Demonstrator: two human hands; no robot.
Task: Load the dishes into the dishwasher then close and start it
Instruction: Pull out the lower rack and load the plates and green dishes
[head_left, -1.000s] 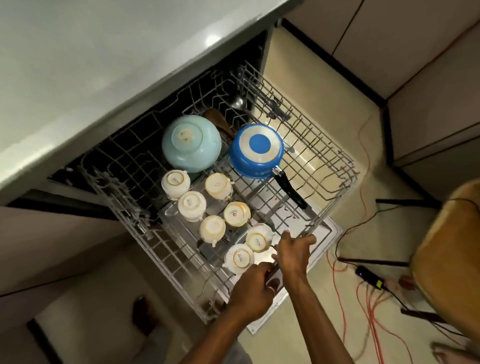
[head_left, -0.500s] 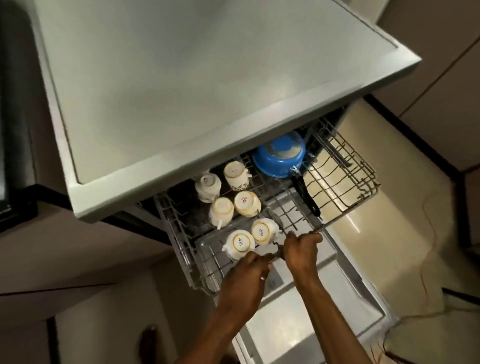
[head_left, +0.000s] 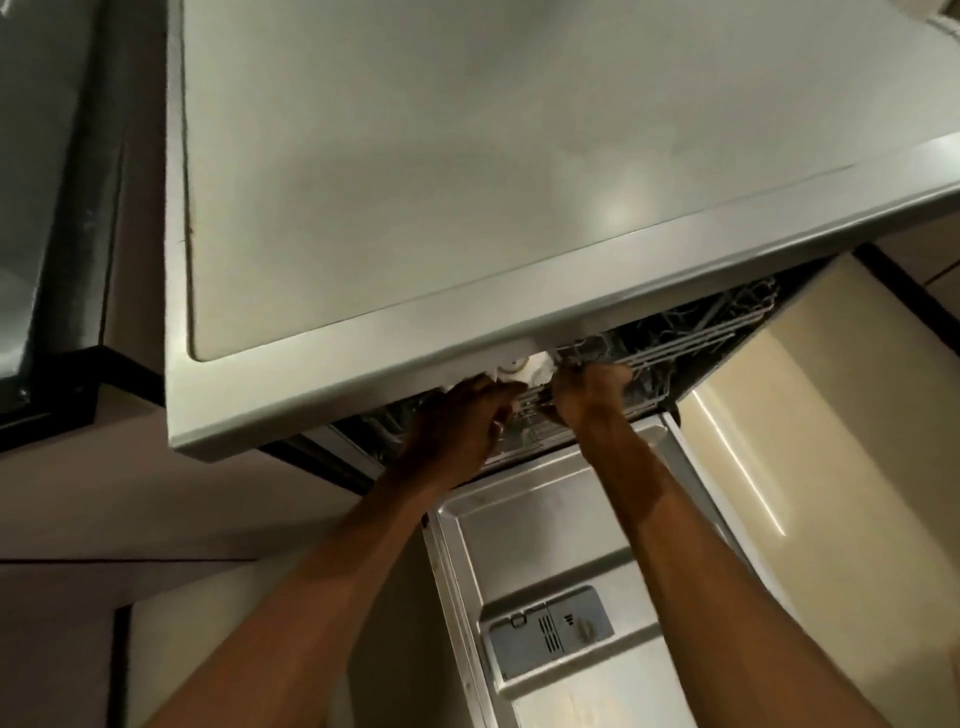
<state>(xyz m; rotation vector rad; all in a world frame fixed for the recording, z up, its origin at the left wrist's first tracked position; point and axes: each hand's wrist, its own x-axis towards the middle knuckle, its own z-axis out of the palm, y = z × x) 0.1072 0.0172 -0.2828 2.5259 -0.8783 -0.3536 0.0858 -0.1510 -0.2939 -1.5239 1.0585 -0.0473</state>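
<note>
The wire dish rack (head_left: 691, 338) sits almost fully inside the dishwasher, under the grey top panel (head_left: 467, 156). My left hand (head_left: 462, 415) and my right hand (head_left: 587, 395) both grip the rack's front rail. One white cup (head_left: 524, 368) shows between my hands at the rack's front. The other cups, the blue pan and the bowl are hidden under the top panel. The steel dishwasher door (head_left: 550, 519) lies open below my arms, with the grey detergent compartment (head_left: 550, 636) on its inner face.
A dark appliance (head_left: 47, 182) stands at the left beside the dishwasher. Beige floor (head_left: 831, 441) lies to the right of the open door. Cabinet fronts (head_left: 130, 499) run along the lower left.
The rack has slid back into the dishwasher with both hands on its front rail. The cups, pan and bowl have gone out of sight under the top panel. My view has risen.
</note>
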